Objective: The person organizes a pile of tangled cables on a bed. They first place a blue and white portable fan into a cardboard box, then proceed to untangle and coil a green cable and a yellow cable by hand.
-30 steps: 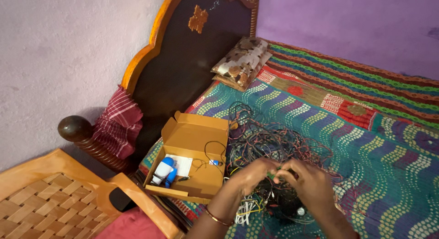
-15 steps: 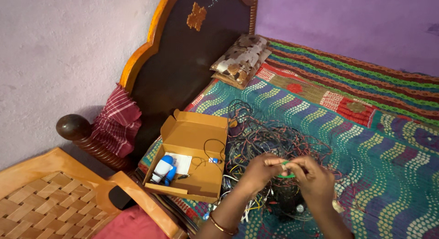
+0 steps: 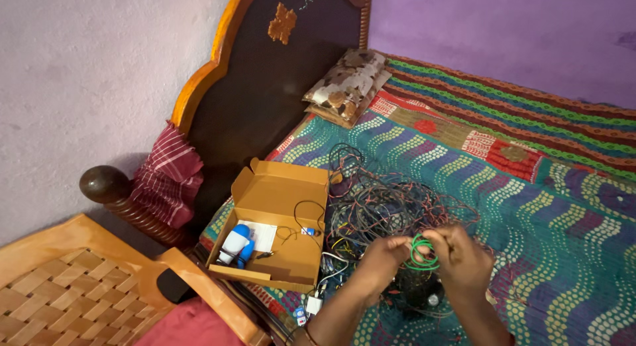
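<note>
Currently both hands work above the bed (image 3: 570,253), close together over a tangled heap of wires (image 3: 391,207). Left hand (image 3: 381,256) and right hand (image 3: 464,260) share a small coil of green wire (image 3: 423,253), held between them just above the heap.

Grip, left: fingertips pinched on the left side of the green coil. Grip, right: fingers curled and closed over the coil's right side, thumb on top. Both clenched on the same loop; neither hand free.

Handling, judged from appearance: thin insulated wire, light, limp yet springy, so the loops would likely spread if released. The sheath looks smooth, possibly slippery under a loose pinch. Best hold appears to be across the bundled turns, pinching all the loops together at opposite sides, not on a single strand. Not fragile, though strands from the heap beneath could snag; whether the coil's tail runs into the heap cannot be told.

Surroundings: open cardboard box (image 3: 281,220) just left of the heap, holding a blue and white gadget (image 3: 237,243), a white paper and a thin black lead. Small white plugs (image 3: 311,306) lie at the bed edge. Pillow (image 3: 348,88) against the dark headboard (image 3: 265,101); woven chair (image 3: 73,293) lower left.
</note>
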